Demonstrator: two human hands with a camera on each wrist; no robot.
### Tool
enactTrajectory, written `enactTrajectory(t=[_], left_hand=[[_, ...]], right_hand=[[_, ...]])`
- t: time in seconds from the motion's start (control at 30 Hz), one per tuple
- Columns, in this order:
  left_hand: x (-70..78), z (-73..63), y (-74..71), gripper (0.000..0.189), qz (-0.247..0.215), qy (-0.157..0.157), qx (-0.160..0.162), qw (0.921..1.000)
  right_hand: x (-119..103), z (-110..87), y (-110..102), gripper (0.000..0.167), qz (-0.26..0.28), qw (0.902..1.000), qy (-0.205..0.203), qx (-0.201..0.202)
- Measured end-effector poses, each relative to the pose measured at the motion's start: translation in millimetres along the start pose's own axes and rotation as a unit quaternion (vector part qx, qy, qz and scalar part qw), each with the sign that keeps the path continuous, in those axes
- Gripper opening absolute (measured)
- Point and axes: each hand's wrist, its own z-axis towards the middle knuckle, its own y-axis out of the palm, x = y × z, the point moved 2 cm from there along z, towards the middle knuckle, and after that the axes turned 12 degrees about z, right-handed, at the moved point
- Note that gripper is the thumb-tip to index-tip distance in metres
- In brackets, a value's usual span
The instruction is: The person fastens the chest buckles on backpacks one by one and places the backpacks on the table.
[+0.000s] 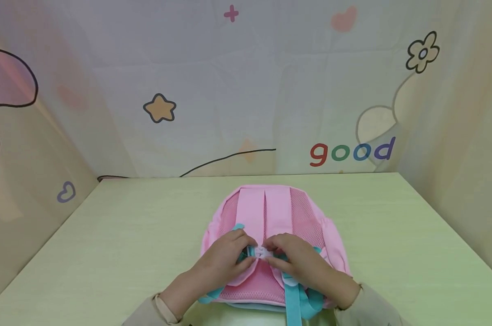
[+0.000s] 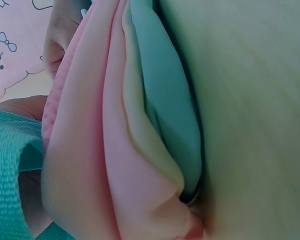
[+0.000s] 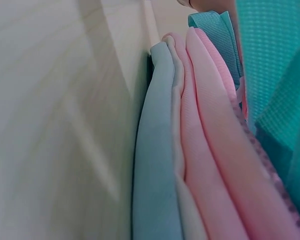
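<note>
A pink child's backpack (image 1: 270, 290) lies on the table with its strap side up, in the middle of the head view. A small white buckle (image 1: 262, 252) sits between the two shoulder straps (image 1: 251, 206). My left hand (image 1: 225, 258) pinches the buckle's left end between thumb and fingers. From the other side my right hand (image 1: 300, 260) pinches its right end. Teal webbing (image 1: 292, 303) hangs toward the near edge below the right hand. The left wrist view shows the bag's layered pink side (image 2: 90, 130), which partly hides the fingers.
The pale green table (image 1: 119, 244) extends on both sides of the bag. A printed cloth backdrop (image 1: 213, 90) closes off the back and sides. In the right wrist view the bag's light blue front panel (image 3: 157, 150) lies against the tabletop.
</note>
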Motion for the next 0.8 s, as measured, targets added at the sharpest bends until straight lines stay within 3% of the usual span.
enactTrajectory(t=[0.1,0.33,0.8], left_hand=[[1.1,0.6,-0.2,0.022,0.000,-0.009,-0.007,0.9999],[1.5,3.0,-0.9,0.025,-0.050,-0.067,-0.029,0.9961],[1.1,2.4,0.0,0.024,-0.077,-0.082,-0.026,0.9933]], right_hand=[[-1.6,-0.1,-0.2,0.018,-0.010,0.9999,-0.002,0.003],[-2.4,0.4,0.9,0.018,-0.021,0.9998,-0.004,0.006],[-0.2,-1.2,4.5,0.020,-0.046,0.9980,-0.039,0.017]])
